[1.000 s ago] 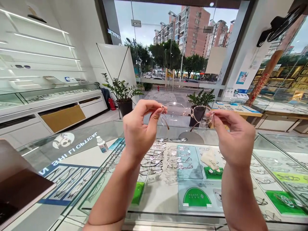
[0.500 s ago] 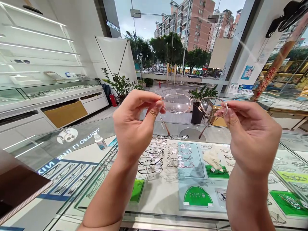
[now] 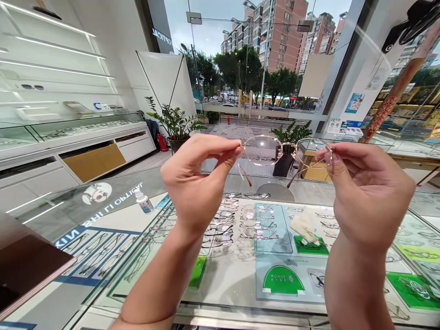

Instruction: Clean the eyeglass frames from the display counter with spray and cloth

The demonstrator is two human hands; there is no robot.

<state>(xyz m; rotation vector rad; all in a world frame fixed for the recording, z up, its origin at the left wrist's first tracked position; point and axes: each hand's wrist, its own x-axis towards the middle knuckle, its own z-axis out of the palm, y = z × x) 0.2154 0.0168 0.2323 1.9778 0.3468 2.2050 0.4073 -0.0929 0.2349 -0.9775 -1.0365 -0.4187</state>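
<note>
A pair of thin-rimmed eyeglasses point(image 3: 263, 164) is held up in front of me, above the glass display case. My left hand point(image 3: 197, 176) pinches the left end of the frame between thumb and forefinger. At the other end, my right hand point(image 3: 369, 188) grips the frame near its hinge, with the fingertips closed on it. Both temples hang away from me and downward, with brownish tips. Through the clear lenses the floor and a plant pot show.
Rows of eyeglasses lie in the glass display case point(image 3: 237, 298) below. On its top are a cream cloth point(image 3: 304, 227) and a small spray bottle point(image 3: 144, 202). A dark flat-edged object point(image 3: 30, 266) sits at lower left. Potted plants point(image 3: 172, 121) and glass doors stand beyond.
The eyeglasses and both hands have shifted slightly to the right. The left end has dipped a little, and both hands keep their pinch.
</note>
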